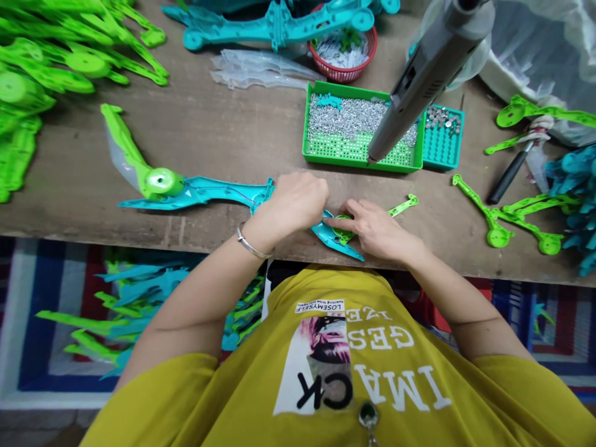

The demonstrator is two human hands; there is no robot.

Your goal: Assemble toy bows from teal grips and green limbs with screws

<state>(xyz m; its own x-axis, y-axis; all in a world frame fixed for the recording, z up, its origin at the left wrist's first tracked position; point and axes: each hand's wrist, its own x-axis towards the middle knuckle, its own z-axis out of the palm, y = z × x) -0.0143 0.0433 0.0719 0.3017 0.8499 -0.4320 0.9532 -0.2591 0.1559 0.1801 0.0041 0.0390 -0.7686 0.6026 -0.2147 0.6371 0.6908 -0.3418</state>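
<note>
A long turquoise plastic part (218, 189) lies along the table's front edge. At its left end sits a lime-green arm (161, 181) with a round hub and a clear plastic piece along it. My left hand (300, 197) is closed over the turquoise part right of its middle; its curled fingers hide whatever they hold. Lower right, my right hand (375, 228) has its fingers bent on a second lime-green arm (404, 205), pressing its hub end against the turquoise right end (338, 243). The index finger points toward my left hand.
A grey electric screwdriver (419, 74) hangs over a green tray (363, 162) of small screws. Beside that stands a teal tray (442, 146) with metal bits. A red basket (342, 74), piled green parts (56, 68), a black-handled tool (510, 174) and loose green arms (498, 226) surround the workspace.
</note>
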